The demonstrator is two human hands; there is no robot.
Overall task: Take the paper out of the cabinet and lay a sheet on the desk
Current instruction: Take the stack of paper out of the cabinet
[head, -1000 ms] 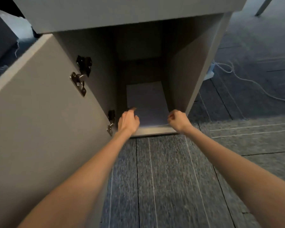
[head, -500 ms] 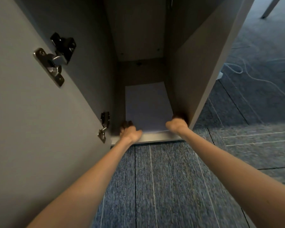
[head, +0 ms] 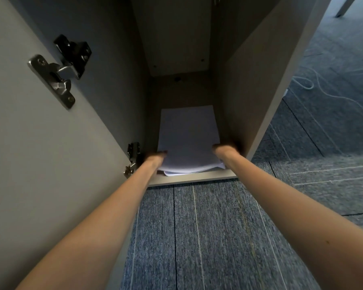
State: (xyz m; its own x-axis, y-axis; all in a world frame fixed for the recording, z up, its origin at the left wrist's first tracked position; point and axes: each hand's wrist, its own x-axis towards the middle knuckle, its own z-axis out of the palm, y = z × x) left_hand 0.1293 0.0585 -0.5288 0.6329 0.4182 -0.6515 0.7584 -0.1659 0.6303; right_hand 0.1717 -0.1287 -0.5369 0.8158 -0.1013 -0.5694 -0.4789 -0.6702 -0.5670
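While both bare arms reach into the open cabinet (head: 260, 84), the left hand (head: 156, 156) meets the paper (head: 188, 141) at its 9 o'clock edge and the right hand (head: 222, 147) at its 3 o'clock edge; fingers are tucked from sight, so whether either actually grasps the stack cannot be told. White sheets lie on the cabinet floor, their near edge bowed upward above the front lip. At 9 o'clock the door (head: 40, 164) stands swung wide, hinges (head: 59, 70) showing; blue carpet (head: 208, 237) fills 6 o'clock
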